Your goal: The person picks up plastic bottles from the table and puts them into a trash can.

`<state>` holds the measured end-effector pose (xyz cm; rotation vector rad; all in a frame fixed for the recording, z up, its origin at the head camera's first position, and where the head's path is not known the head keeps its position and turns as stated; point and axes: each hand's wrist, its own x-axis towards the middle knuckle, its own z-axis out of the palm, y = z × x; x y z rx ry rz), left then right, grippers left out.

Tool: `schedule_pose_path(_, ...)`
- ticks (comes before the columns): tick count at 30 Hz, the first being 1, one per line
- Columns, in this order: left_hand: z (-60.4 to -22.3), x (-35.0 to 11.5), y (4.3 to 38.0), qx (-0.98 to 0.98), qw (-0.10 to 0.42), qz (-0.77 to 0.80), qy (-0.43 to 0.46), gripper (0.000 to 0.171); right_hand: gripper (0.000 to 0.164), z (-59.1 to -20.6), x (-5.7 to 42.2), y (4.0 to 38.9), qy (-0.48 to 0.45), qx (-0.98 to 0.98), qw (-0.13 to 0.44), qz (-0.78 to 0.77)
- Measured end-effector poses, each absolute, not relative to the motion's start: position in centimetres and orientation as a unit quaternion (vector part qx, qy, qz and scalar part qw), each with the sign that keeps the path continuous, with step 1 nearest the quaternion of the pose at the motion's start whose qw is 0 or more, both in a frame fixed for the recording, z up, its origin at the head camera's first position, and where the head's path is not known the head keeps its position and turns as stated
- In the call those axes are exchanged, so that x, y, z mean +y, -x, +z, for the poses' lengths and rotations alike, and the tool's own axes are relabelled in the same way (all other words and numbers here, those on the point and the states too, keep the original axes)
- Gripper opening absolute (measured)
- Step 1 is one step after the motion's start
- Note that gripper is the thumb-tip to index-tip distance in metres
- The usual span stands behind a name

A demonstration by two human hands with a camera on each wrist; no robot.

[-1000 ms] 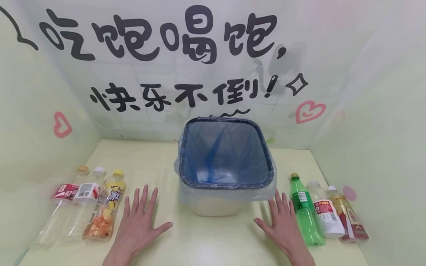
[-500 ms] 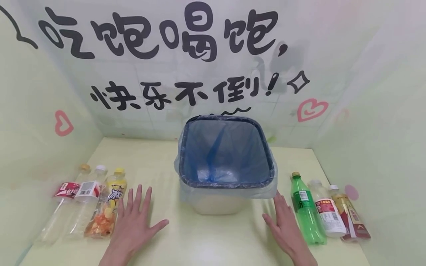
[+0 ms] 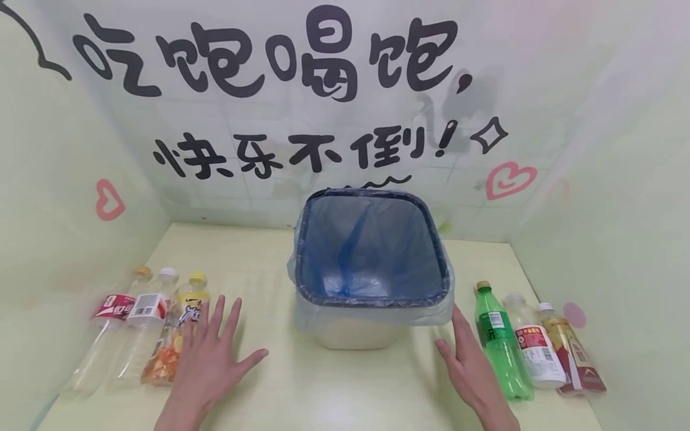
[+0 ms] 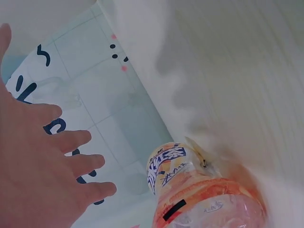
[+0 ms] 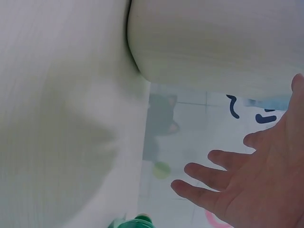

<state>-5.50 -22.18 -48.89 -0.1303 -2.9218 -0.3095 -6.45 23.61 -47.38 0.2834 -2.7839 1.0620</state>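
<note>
My left hand [image 3: 207,362], fingers spread, hovers over the table and overlaps a yellow-capped drink bottle [image 3: 192,305] in the head view. That bottle, with its orange-printed lower wrapper [image 4: 213,204], lies beside the hand in the left wrist view. To its left lie two clear bottles, one with a red label [image 3: 114,307] and one with a white label [image 3: 147,306]. My right hand [image 3: 468,368] is turned on edge, fingers extended, between the bin [image 3: 356,333] and a green bottle [image 3: 501,344]. Neither hand holds anything.
The bin stands mid-table, lined with a translucent blue bag [image 3: 372,248] folded over its rim. Right of the green bottle lie a white-labelled bottle [image 3: 541,356] and a gold-and-red one [image 3: 574,356]. Printed walls [image 3: 259,203] enclose the table's back and sides.
My left hand has shifted left, over the yellow-capped bottle. My right hand has moved right toward the green bottle and rolled onto its edge. The bottles and bin stay in place.
</note>
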Motion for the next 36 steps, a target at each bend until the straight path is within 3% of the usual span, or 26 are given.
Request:
schedule_pose_path(7,-48.3,-22.9,5.7,-0.982,0.122,-0.132,0.052,0.104,0.070,-46.2,23.6,6.3,-0.072,-0.920,0.058,0.382)
schedule_pose_path(18,-47.3,-25.6,5.9,-0.939,0.289,-0.168,0.078,0.101,0.060,-43.2,22.9,7.4,-0.140,-0.835,0.104,0.522)
schedule_pose_path(21,-47.1,-26.1,5.8,-0.935,0.309,-0.161,0.061,0.103,0.059,-42.6,22.8,7.4,-0.145,-0.829,0.105,0.529)
schedule_pose_path(30,-47.8,-27.2,5.8,-0.939,0.300,-0.163,0.045,0.101,0.058,-42.0,22.7,7.8,-0.160,-0.820,0.113,0.539)
schedule_pose_path(36,-47.6,-27.7,6.1,-0.955,0.244,-0.169,0.012,0.102,0.061,-41.2,22.4,8.3,-0.174,-0.814,0.120,0.541)
